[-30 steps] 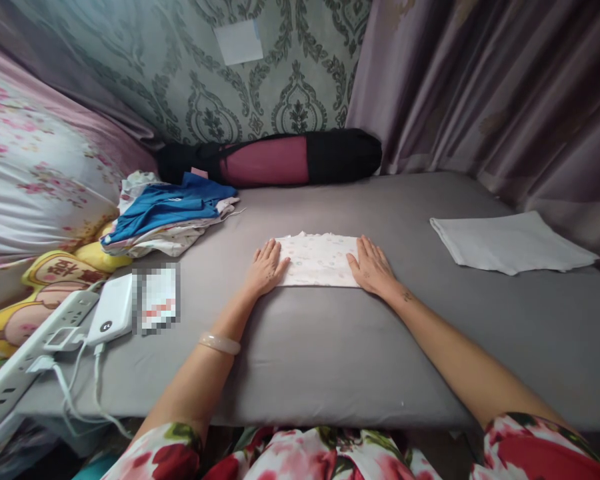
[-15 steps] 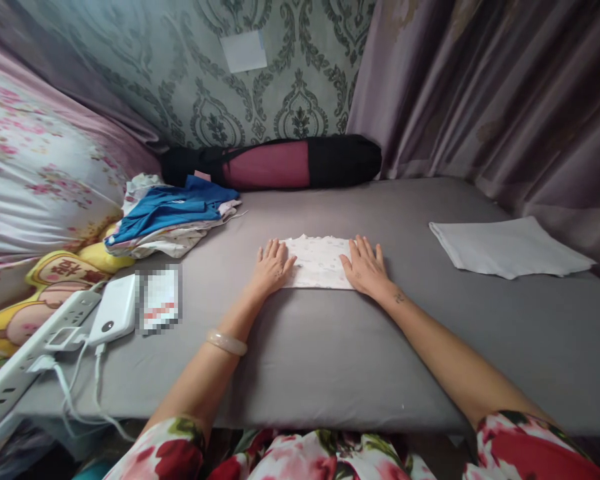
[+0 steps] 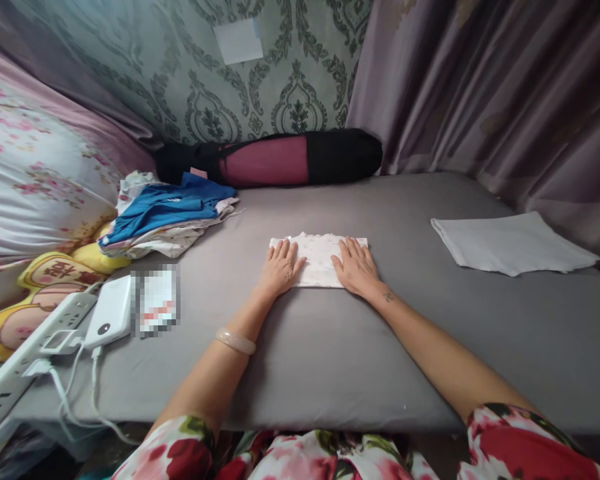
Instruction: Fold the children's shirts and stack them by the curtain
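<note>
A folded white cloth (image 3: pixel 318 261) with a faint print, perhaps a garment, lies flat on the grey bed sheet (image 3: pixel 325 360) in front of me. My left hand (image 3: pixel 282 268) rests palm down on its left part, fingers stretched forward and thumb pointing inward. On the right part lies my right hand (image 3: pixel 355 267), also flat with its fingers a little apart. Between the two thumbs the middle of the cloth shows. Its lower corners are hidden beneath my hands.
At left are a pile of clothes (image 3: pixel 175 207) with a blue piece on top, a white power bank (image 3: pixel 111 310), a power strip (image 3: pixel 35 353) with cables and a yellow plush (image 3: pixel 10 333). A folded white cloth (image 3: pixel 510 243) lies right. A black-and-maroon long bag (image 3: pixel 267 162) lies behind.
Both hands have slid inward from the side edges of the folded cloth and now lie closer together on top of it. The view has shifted slightly.
</note>
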A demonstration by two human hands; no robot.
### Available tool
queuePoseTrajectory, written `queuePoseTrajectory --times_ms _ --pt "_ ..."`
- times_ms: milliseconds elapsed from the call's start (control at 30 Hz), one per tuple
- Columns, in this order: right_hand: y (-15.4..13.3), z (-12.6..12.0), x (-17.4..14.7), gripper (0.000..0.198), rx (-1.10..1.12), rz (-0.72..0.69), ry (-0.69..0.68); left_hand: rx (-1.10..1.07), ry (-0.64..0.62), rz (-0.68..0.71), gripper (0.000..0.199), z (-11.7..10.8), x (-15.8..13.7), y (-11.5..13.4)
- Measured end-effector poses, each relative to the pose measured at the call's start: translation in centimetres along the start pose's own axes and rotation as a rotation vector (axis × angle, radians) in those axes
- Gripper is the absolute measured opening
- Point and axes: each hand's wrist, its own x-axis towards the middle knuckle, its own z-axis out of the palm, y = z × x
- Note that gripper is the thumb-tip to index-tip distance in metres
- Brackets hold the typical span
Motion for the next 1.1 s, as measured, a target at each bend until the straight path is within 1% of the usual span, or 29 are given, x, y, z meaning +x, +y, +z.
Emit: queuePoseTrajectory --times_ms 267,333,433,600,867,1100 --pt "-0.7 -0.8 0.2 0.061 0.007 0.027 -0.036 -0.002 -0.037 -0.013 0.06 -0.6 0.2 0.5" --pt "-1.3 -1.1 0.2 0.061 0.021 0.026 -0.031 0.0 -0.029 -0.015 0.06 -0.7 0.3 1.1" --pt "-2.4 -1.2 0.4 0.059 0.041 -0.005 -0.012 0.0 0.007 0.022 0.061 -0.6 0.3 2.2" --pt "-3.3 -0.7 0.5 0.058 0.056 -0.034 -0.011 0.013 0.026 0.054 0.059 0.1 0.4 3.6" --pt "-3.3 -0.3 0.3 0.056 0.042 -0.045 0.035 0.017 0.074 0.045 0.056 0.9 0.3 3.7" --pt "-3.6 -0.6 0.5 0.056 0.054 -0.025 0.003 -0.03 0.131 0.065 0.052 1.0 0.1 3.7"
